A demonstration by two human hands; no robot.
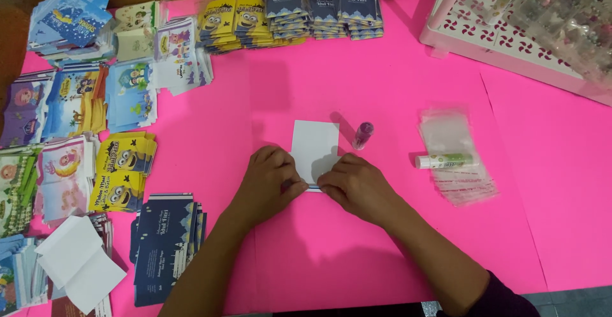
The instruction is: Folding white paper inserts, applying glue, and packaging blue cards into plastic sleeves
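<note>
Both hands meet at the near edge of a white card (314,146) lying flat on the pink surface (395,87), just left of a small purple bottle (363,135). The left hand (268,180) has its fingers curled down onto the card's lower left corner, and the right hand (357,183) presses thumb and fingertips onto the lower right, so each grip is closed on the card's bottom edge. The card looks thin, light and fairly stiff, a sheet that would crease cleanly but bend or dent if squeezed hard; it is best pinched by its edges or corners, and it would slide easily on the smooth paper beneath. A dark strip shows under the knuckles along the bottom edge, but the hands hide whether that is a fold, a printed side or a second piece. To the right lie a stack of clear sleeves (456,158) with a glue stick (444,161) resting across them. Stacks of printed envelopes (166,240) fill the left side, cut off by the frame, and a white basket (484,30) at the top right holds small items too blurred to identify.
</note>
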